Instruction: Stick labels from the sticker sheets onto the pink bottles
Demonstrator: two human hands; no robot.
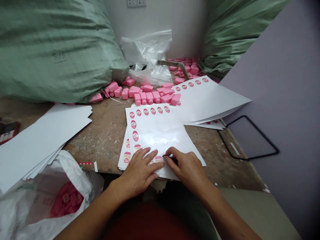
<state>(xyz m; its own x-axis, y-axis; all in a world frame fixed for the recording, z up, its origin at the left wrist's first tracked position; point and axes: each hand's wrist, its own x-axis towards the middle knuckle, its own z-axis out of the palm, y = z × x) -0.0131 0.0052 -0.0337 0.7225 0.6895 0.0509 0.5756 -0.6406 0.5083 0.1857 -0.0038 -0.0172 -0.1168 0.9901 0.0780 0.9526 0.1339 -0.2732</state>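
Note:
A white sheet of stickers (160,128) with small oval pink labels along its top and left edges lies on a stack at the table's front edge. My left hand (140,170) rests spread on the lower left of this sheet, its fingertips beside a pink label (158,159). Thumb and forefinger of my right hand (186,166) pinch a small dark pointed tool (164,156), its tip at that label's right side. Most of the tool is hidden in the hand, so its exact kind is unclear. Pink plastic bottles (150,97) stand in a row behind the sheet.
More sticker sheets (205,100) lie at the right, white sheets (50,133) at the left. A white sack (77,166) holds labelled pink bottles (66,198). Large green sacks (57,50) flank a clear plastic bag (150,50). A black wire frame (262,136) juts past the right edge.

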